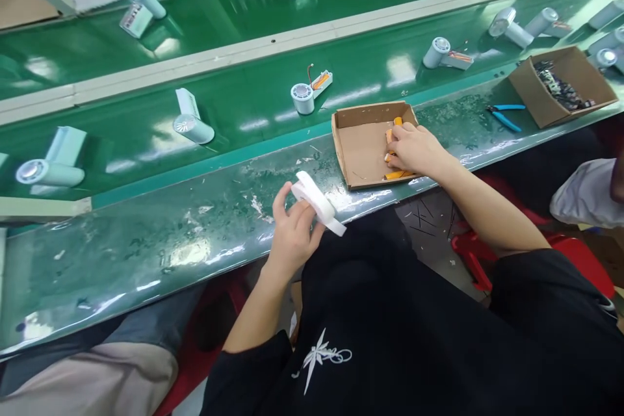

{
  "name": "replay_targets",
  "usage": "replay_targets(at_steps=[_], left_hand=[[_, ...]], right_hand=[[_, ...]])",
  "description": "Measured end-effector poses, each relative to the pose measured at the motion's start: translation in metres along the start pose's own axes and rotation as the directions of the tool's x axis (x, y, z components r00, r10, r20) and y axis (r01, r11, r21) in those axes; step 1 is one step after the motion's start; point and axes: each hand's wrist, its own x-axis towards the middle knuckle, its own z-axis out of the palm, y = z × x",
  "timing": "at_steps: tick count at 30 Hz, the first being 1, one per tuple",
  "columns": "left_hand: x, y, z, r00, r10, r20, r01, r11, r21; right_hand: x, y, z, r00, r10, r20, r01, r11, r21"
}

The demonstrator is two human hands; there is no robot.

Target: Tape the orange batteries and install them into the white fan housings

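My left hand (pixel 293 234) grips a roll of white tape (pixel 316 200) above the near edge of the bench, and a short loose end hangs from the roll. My right hand (pixel 420 148) reaches into a shallow cardboard box (pixel 363 149). Its fingers are closed around an orange cylindrical battery (pixel 389 136), partly hidden by them. Another orange battery (pixel 398 175) lies along the near side of the box, and one more shows at its far side. Just beyond the box, a pale blue fan-like device (pixel 303 99) has its handle open, with orange and a thin wire showing inside.
Green conveyor belts (pixel 244 91) carry several pale blue devices. To the right are blue-handled pliers (pixel 506 116) and a cardboard box of small dark parts (pixel 529 94). Tape scraps litter the bench (pixel 146 234). Parts of other people show at both sides, near red stools (pixel 580 260).
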Motion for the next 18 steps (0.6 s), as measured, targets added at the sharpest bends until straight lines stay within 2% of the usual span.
replay_targets(at_steps=[2, 4, 5, 7, 9, 10, 12, 14, 15, 18], left_hand=[[0.004, 0.004, 0.005, 1.0, 0.024, 0.009, -0.024, 0.999, -0.028], [0.005, 0.007, 0.008, 0.999, 0.05, 0.016, -0.049, 0.997, -0.062], [0.004, 0.008, 0.009, 0.998, 0.065, 0.021, -0.063, 0.995, -0.08], [0.003, 0.009, 0.009, 0.995, 0.087, 0.045, -0.082, 0.991, -0.11], [0.002, 0.011, 0.009, 0.992, 0.094, 0.08, -0.084, 0.989, -0.123], [0.002, 0.012, 0.009, 0.991, 0.093, 0.101, -0.08, 0.989, -0.124], [0.003, 0.014, 0.009, 0.984, 0.095, 0.15, -0.076, 0.989, -0.125], [0.005, 0.016, 0.009, 0.974, 0.108, 0.2, -0.082, 0.988, -0.132], [0.006, 0.017, 0.009, 0.968, 0.119, 0.223, -0.089, 0.986, -0.141], [0.01, 0.019, 0.009, 0.945, 0.157, 0.287, -0.109, 0.978, -0.176]], right_hand=[[0.005, 0.003, 0.005, 0.998, -0.056, 0.0, 0.055, 0.989, 0.14], [0.002, 0.004, 0.009, 0.994, -0.025, -0.108, 0.071, 0.893, 0.444], [-0.001, 0.004, 0.01, 0.982, 0.055, -0.182, 0.07, 0.786, 0.614], [-0.01, -0.001, 0.009, 0.916, 0.283, -0.285, 0.121, 0.481, 0.869], [-0.022, -0.013, 0.005, 0.85, 0.441, -0.289, 0.228, 0.186, 0.956], [-0.028, -0.022, 0.003, 0.841, 0.472, -0.266, 0.266, 0.069, 0.962], [-0.04, -0.044, 0.0, 0.851, 0.483, -0.205, 0.287, -0.103, 0.952], [-0.05, -0.068, 0.0, 0.848, 0.501, -0.172, 0.298, -0.183, 0.937], [-0.054, -0.078, 0.002, 0.831, 0.526, -0.179, 0.318, -0.186, 0.93], [-0.063, -0.101, 0.015, 0.735, 0.619, -0.275, 0.413, -0.088, 0.906]])
